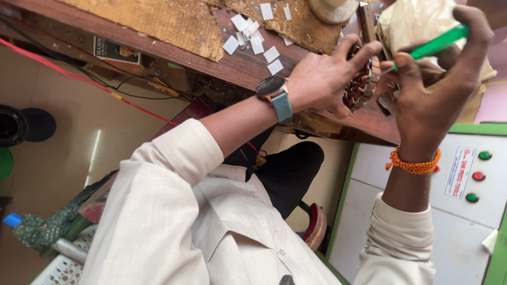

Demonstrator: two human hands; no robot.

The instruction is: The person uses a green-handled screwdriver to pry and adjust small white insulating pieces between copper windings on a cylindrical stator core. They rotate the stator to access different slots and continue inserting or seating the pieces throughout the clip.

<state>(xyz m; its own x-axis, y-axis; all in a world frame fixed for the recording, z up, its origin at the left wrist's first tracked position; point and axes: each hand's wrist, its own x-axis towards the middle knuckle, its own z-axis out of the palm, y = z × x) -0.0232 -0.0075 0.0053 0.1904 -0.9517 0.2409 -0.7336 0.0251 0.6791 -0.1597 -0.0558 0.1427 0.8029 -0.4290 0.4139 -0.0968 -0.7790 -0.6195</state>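
Note:
My left hand (325,74), with a watch on its wrist, grips a round metal part wound with copper wire (359,87) at the edge of the wooden bench (243,66). My right hand (438,84), an orange thread band at its wrist, is closed around a green-handled tool (438,43) whose thin tip points into the wound part. Most of the part is hidden by my fingers.
Small white paper slips (253,37) lie scattered on the bench beside a sheet of brown board (158,21). A white machine panel with green and red buttons (478,177) stands at the right. Red and black wires (79,76) hang under the bench. A crumpled plastic bag (417,21) sits behind my hands.

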